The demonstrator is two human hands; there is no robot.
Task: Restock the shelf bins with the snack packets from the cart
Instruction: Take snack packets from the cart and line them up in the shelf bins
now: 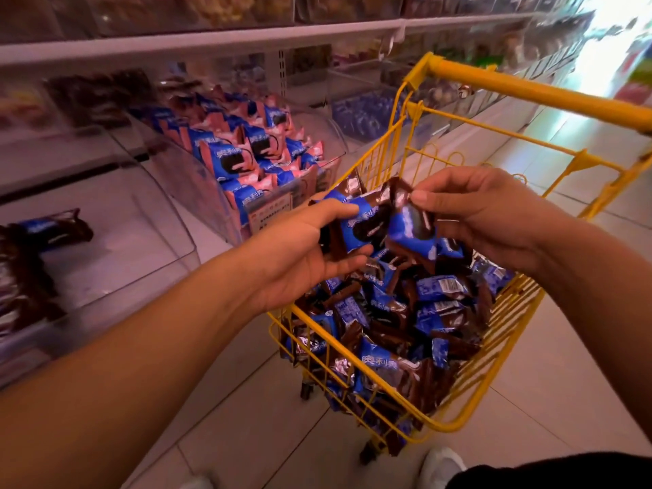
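Holding two blue-and-brown snack packets above the yellow cart point(442, 423), one per hand. Left hand point(303, 255) gripping a packet point(356, 227), thumb across the top, fingers curled beneath. Right hand point(494, 215) pinching the second packet point(411, 224) by its crimped upper edge between thumb and forefinger, the packet hanging down from that pinch. Both packets touching or nearly touching at the middle, directly over the heap of loose packets point(405, 319) filling the cart basket.

Looking leftward for the target: the nearly bare clear bin point(116, 241), lying to the left of both hands and slightly lower in view, with a few matching brown-and-blue packets point(53, 227) at its far left end. Sitting beyond it, farther along the shelf, a bin of blue-and-pink packets point(254, 164), already well stocked and a different flavour by the look of it.

Judging the left hand as nearer the sparse bin, its forearm already stretching alongside that bin's front wall; the right hand needing to cross over the cart rim to get there. Held packets lying with long axes roughly crosswise to the shelf front, so likely needing little turning before dropping in. Judging the task far from done, with the cart heavily loaded.
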